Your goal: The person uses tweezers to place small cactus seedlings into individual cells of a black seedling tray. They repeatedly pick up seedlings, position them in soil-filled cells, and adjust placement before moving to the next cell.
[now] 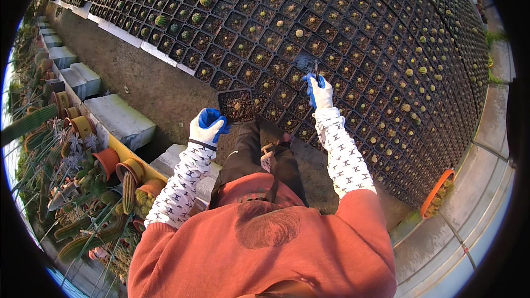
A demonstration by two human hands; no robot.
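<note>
My left hand [209, 126], in a white and blue work glove, grips the near left corner of a square black plastic pot [236, 106] filled with gritty soil, a small pale cactus seedling in its middle. My right hand [319, 91], gloved alike, holds a thin dark pointed tool [316, 69], probably tweezers, upright over the rows of pots. Just beyond it a gap [305, 61] among the pots shows a grey surface. A round pale cactus [299, 33] sits in a pot past this gap. Around the right hand, small cactus seedlings grow in closely packed square black pots [271, 41].
Concrete blocks [120, 120] and a shelf of potted cacti with terracotta pots [107, 161] stand on the left, beyond a dirt path [136, 70]. An orange round planter [437, 193] with cacti is at the lower right, by a paved strip [439, 231].
</note>
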